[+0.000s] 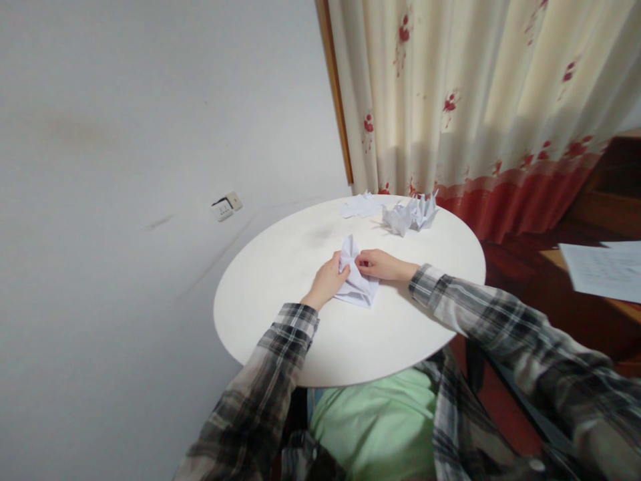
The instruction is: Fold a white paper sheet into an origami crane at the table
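A partly folded sheet of white paper (pixel 356 288) lies on the round white table (pixel 270 294), with a narrow point directed away from me and a wider base toward me. My left hand (pixel 328 277) grips its left side, thumb on top. At its right edge, my right hand (pixel 379 263) has its fingers curled and pinched against the folded paper. The fingertips of the right hand are partly hidden. Beyond the hands, several folded white paper figures (pixel 410 215) with pointed tips stand together on the table.
Flat white paper sheets (pixel 361 206) lie at the table's far edge. A wall with a socket (pixel 222 210) borders the left side. Behind the table hangs a flowered curtain (pixel 465 100). To the right, printed sheets (pixel 605 270) rest on a wooden surface.
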{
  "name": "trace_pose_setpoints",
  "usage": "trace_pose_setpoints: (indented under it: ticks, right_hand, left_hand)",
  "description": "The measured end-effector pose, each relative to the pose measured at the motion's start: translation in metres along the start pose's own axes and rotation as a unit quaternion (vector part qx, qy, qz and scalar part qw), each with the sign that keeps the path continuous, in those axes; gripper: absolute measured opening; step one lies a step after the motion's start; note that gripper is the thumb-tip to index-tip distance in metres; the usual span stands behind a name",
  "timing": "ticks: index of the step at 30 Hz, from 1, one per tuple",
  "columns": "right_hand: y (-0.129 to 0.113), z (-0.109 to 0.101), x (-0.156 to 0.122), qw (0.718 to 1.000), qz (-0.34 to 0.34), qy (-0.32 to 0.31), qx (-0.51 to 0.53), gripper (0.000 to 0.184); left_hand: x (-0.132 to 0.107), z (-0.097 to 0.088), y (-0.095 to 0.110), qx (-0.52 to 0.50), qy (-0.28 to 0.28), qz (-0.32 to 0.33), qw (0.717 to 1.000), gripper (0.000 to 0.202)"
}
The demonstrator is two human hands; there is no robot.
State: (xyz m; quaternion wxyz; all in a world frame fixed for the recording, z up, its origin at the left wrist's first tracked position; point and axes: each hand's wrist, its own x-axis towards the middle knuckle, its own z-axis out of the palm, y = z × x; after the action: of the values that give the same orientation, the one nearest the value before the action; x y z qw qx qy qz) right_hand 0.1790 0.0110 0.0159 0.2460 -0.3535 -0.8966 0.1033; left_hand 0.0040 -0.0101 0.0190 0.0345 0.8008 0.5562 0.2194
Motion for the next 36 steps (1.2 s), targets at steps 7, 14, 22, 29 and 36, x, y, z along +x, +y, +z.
trace_pose_setpoints:
  ticks: [7,14,22,29,36]
  right_hand:
    - [-0.0014,-0.0019,-0.0005,1.0,0.001,-0.002,-0.005,0.02]
    - [0.0025,-0.0022,0.0004,1.0,-0.02,-0.011,-0.009,0.021]
    - [0.0059,-0.0007,0.001,1.0,-0.021,-0.008,-0.013,0.021]
    - [0.0008,-0.0023,0.0001,1.0,-0.003,-0.001,-0.004,0.018]
    - [0.0021,0.0,0.0009,1.0,0.001,0.004,-0.001,0.017]
  left_hand:
    - [0.0006,0.0011,-0.0022,0.006,0.006,0.019,1.0,0.029]
    - [0.0009,-0.0006,-0.0007,0.004,-0.002,0.014,1.0,0.026]
    - [0.001,0.0001,-0.0018,-0.004,-0.002,0.015,1.0,0.033]
    - [0.0001,0.0001,-0.001,-0.015,0.004,0.011,1.0,0.047]
    - [0.0006,0.0022,-0.0041,-0.01,0.01,0.025,1.0,0.048]
